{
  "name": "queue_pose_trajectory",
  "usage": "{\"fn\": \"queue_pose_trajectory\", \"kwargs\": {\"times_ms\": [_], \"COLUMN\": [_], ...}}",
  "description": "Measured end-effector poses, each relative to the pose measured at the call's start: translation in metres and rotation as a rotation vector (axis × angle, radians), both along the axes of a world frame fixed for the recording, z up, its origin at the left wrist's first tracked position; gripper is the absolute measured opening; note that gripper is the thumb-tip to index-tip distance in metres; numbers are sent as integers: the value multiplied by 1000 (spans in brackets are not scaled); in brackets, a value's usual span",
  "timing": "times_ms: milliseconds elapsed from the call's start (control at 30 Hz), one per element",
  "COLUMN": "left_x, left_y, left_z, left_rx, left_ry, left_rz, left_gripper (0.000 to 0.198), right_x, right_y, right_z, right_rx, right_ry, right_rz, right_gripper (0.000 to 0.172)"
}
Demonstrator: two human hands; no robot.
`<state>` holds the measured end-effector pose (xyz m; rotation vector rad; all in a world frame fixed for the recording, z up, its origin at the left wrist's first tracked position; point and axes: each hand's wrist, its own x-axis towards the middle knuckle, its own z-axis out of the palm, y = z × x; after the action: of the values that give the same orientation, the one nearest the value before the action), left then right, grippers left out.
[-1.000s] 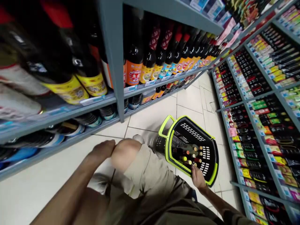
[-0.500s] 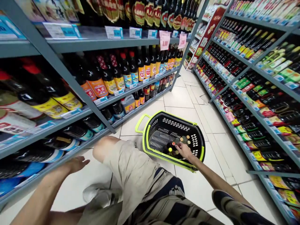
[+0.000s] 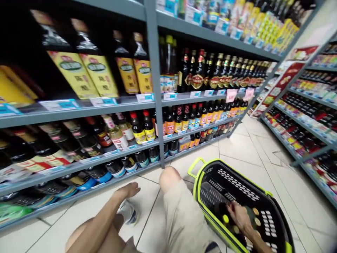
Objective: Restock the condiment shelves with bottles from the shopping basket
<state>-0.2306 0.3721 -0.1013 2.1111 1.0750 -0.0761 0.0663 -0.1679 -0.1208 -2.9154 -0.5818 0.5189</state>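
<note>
My right hand [image 3: 239, 215] reaches down into a black shopping basket [image 3: 237, 182] with a lime-green rim. Its fingers are curled at the top of a dark bottle [image 3: 221, 208], whose cap is hidden. Right beside the fingertips shows a bottle with a yellow cap [image 3: 225, 219]. Several bottles with tan caps [image 3: 257, 221] stand beyond the hand, toward the basket's right end. My left hand [image 3: 129, 190] hangs over the floor near my knee, fingers loosely stretched out and holding nothing.
A grey shelf unit [image 3: 155, 70] runs along the left, full of sauce and vinegar bottles [image 3: 91, 70]. Another stocked shelf [image 3: 302, 131] lines the right side of the aisle. The basket's green handle [image 3: 196, 168] sticks out toward the left shelf over the tiled floor [image 3: 237, 147].
The view has swung left and up, so the basket appears lower and farther right. My right hand stays among the bottles; the red cap by its fingers is now out of sight.
</note>
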Motion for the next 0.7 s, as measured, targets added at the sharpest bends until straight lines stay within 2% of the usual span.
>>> {"fn": "queue_pose_trajectory", "kwargs": {"times_ms": [67,100,167,233,300,367,400,467,533,600,633,700], "left_x": [10,15,26,38,51,63,69,77,81,81,78,69], "left_y": [8,11,16,13,2,-16,-26,-43,-53,-53,-50,-39], "left_z": [1,6,25,56,95,133,148,168,173,166,161,151], "left_rx": [-2,6,33,53,41,-32,-82,-192,-223,-108,-22,87], "left_ry": [-27,-50,-118,-251,-454,-609,-680,-843,-975,-1019,-1003,-957], "left_rz": [-69,-101,-152,-178,-173,-184,-214,-297,-352,-251,-153,30], "left_gripper": [15,11,15,28,38,43,46,58,84,106,107,94], "right_x": [10,14,21,22,17,8,2,-13,-33,-54,-63,-79], "right_y": [0,5,26,61,108,164,193,255,314,367,390,429], "right_z": [25,44,96,161,227,281,301,326,333,330,327,321], "right_rx": [165,258,428,622,808,1025,1116,1320,1485,1619,1665,1684], "right_ry": [-58,-113,-216,-285,-373,-549,-572,-520,-350,-106,15,221], "right_rz": [-17,7,92,242,424,525,554,524,470,393,358,355], "right_gripper": [29,32,33,29,17,11,9,11,19,27,30,34]}}
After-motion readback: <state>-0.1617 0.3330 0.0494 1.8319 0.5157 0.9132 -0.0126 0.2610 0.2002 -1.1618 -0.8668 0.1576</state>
